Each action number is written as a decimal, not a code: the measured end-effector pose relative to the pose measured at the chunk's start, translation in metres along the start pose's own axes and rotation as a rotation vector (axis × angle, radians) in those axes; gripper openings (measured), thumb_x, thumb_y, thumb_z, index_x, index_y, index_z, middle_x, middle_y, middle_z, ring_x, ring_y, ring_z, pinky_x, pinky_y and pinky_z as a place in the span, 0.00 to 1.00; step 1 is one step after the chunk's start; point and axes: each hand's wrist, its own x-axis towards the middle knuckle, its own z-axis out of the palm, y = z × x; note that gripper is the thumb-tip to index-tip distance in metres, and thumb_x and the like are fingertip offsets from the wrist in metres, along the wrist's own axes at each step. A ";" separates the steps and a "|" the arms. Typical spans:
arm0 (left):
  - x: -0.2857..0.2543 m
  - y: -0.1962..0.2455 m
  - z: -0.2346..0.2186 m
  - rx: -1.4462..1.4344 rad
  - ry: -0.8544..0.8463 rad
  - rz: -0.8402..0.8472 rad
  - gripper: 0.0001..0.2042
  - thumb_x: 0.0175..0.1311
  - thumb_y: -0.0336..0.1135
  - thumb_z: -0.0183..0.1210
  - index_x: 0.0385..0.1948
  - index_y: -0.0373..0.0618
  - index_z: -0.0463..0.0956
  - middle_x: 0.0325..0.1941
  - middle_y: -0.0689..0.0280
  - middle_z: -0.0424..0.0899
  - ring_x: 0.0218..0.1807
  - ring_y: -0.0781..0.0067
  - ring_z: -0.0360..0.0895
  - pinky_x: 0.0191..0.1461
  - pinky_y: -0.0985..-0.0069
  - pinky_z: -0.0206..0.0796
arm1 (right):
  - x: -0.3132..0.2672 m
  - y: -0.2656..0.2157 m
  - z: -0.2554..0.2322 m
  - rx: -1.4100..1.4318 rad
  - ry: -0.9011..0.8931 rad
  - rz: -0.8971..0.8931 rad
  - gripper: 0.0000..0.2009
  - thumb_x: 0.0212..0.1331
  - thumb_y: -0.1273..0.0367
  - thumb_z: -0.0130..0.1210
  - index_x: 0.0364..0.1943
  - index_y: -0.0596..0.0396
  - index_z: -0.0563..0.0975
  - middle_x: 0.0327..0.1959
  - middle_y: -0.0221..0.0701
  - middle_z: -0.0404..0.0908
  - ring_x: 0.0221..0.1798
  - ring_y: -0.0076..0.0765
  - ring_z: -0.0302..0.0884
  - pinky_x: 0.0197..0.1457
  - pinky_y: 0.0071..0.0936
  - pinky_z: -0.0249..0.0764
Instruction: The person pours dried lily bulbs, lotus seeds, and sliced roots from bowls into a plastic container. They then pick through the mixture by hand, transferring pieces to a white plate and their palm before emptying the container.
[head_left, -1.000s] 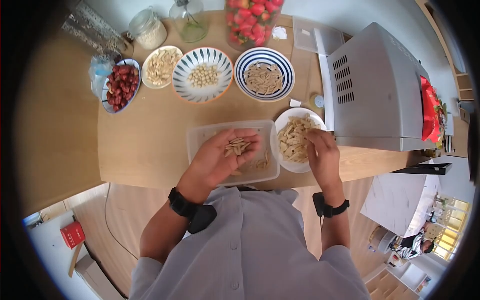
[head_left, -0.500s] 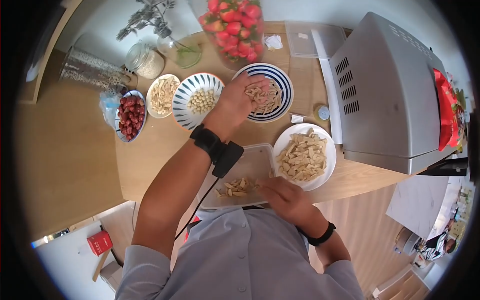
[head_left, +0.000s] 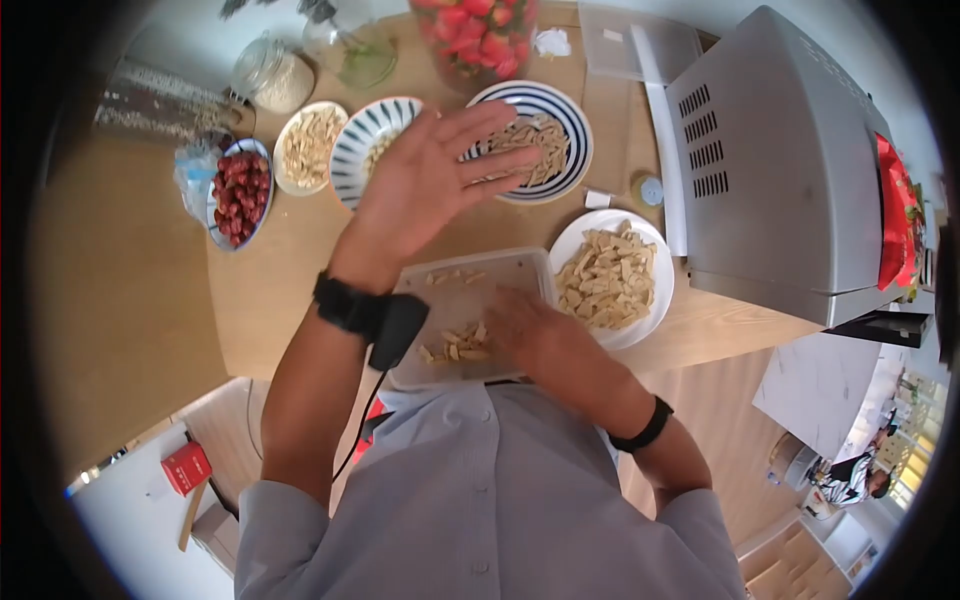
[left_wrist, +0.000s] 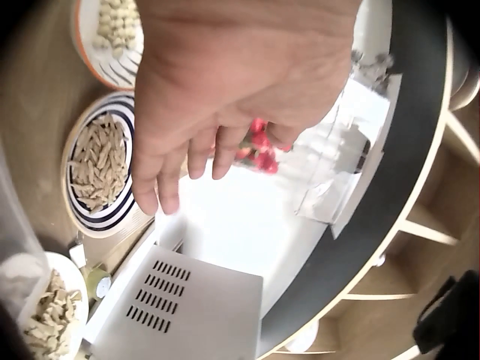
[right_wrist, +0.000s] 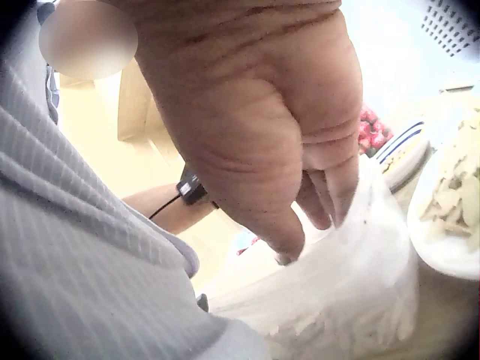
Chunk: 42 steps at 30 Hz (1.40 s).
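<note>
My left hand (head_left: 415,180) is raised over the bowls with its fingers spread and nothing in its palm. Behind its fingers lies a blue-ringed bowl (head_left: 577,125) of thin brownish dried strips (head_left: 545,150). A leaf-patterned bowl (head_left: 345,165) with pale round seeds is partly hidden by the same hand. My right hand (head_left: 555,345), blurred, reaches down into a clear plastic box (head_left: 410,375) with fingers and thumb apart. Beige dried pieces (head_left: 460,343) lie in the box near its fingertips. Right of the box stands a white plate (head_left: 660,300) heaped with larger dried slices (head_left: 610,280).
At the left are a bowl of red dates (head_left: 242,195) and a small plate of pale slices (head_left: 310,148). A glass jar (head_left: 275,75), a vase (head_left: 360,55) and a container of strawberries (head_left: 480,40) line the back. A grey appliance (head_left: 770,180) bounds the right side.
My left hand first held thin strips over the box, then reached to the blue-ringed bowl; now it is empty and drawn back leftward. My right hand moved from the white plate into the box.
</note>
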 end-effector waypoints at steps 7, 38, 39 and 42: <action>-0.175 -0.026 -0.054 -0.287 -0.036 0.254 0.41 0.83 0.66 0.27 0.78 0.37 0.60 0.77 0.47 0.71 0.71 0.40 0.76 0.69 0.49 0.73 | 0.040 -0.011 0.026 -0.196 -0.077 0.015 0.29 0.57 0.68 0.66 0.64 0.65 0.75 0.69 0.52 0.70 0.72 0.57 0.71 0.64 0.47 0.80; -0.209 -0.100 -0.049 -0.165 0.272 0.448 0.38 0.85 0.62 0.27 0.75 0.33 0.63 0.82 0.47 0.62 0.85 0.53 0.55 0.86 0.58 0.49 | 0.061 -0.015 0.044 -0.440 -0.210 -0.125 0.26 0.51 0.63 0.71 0.58 0.42 0.82 0.63 0.32 0.74 0.70 0.43 0.69 0.58 0.51 0.79; -0.209 -0.100 -0.047 -0.166 0.275 0.452 0.38 0.85 0.62 0.27 0.74 0.33 0.63 0.82 0.47 0.62 0.85 0.53 0.55 0.86 0.58 0.48 | 0.063 -0.021 0.050 -0.456 -0.218 -0.098 0.26 0.52 0.62 0.70 0.59 0.41 0.82 0.64 0.32 0.74 0.70 0.44 0.68 0.58 0.52 0.79; -0.210 -0.100 -0.046 -0.159 0.275 0.456 0.38 0.85 0.61 0.27 0.74 0.33 0.64 0.83 0.47 0.62 0.85 0.53 0.55 0.86 0.58 0.48 | 0.079 -0.034 0.056 -0.477 -0.406 0.018 0.25 0.57 0.62 0.66 0.63 0.38 0.81 0.68 0.31 0.73 0.72 0.45 0.67 0.61 0.56 0.77</action>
